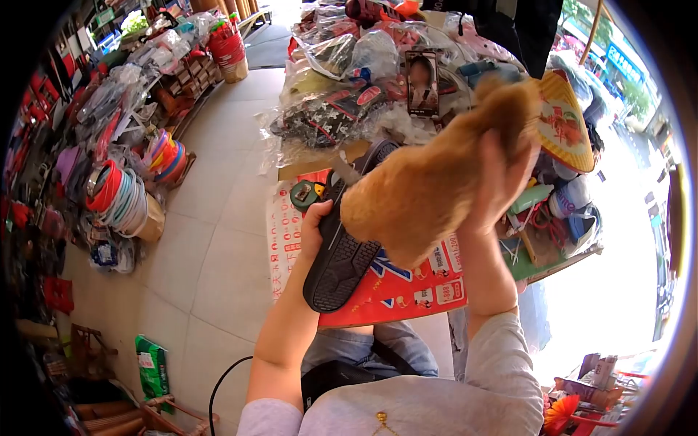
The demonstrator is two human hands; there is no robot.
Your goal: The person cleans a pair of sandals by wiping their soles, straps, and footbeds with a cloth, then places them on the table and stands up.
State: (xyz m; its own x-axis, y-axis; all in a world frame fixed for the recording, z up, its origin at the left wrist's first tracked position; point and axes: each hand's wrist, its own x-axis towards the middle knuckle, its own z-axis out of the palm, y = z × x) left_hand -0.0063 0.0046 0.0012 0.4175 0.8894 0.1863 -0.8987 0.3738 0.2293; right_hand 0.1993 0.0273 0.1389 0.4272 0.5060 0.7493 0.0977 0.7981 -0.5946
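My left hand (pixel 313 231) is closed on the edge of a black shoe sole (pixel 340 270), which has a patterned tread and tilts up to the right. In my right hand (pixel 494 182) is a brown furry piece (pixel 418 190), soft and thick. It is raised over the sole and hides part of it, and its upper end is blurred by motion. I cannot tell whether the two touch. Beside my left fingers sits a green tape measure (pixel 304 195). Under the sole lies a red printed sheet (pixel 349 314) on the table.
Plastic bags and wrapped goods (pixel 327 109) crowd the table's far side, with a phone (pixel 422 83) propped among them. A yellow fan (pixel 563 127) and a green bottle (pixel 531 198) are at right. Goods on the left include coiled hoses (pixel 123 200). A green packet (pixel 151 367) stands on the tiled floor.
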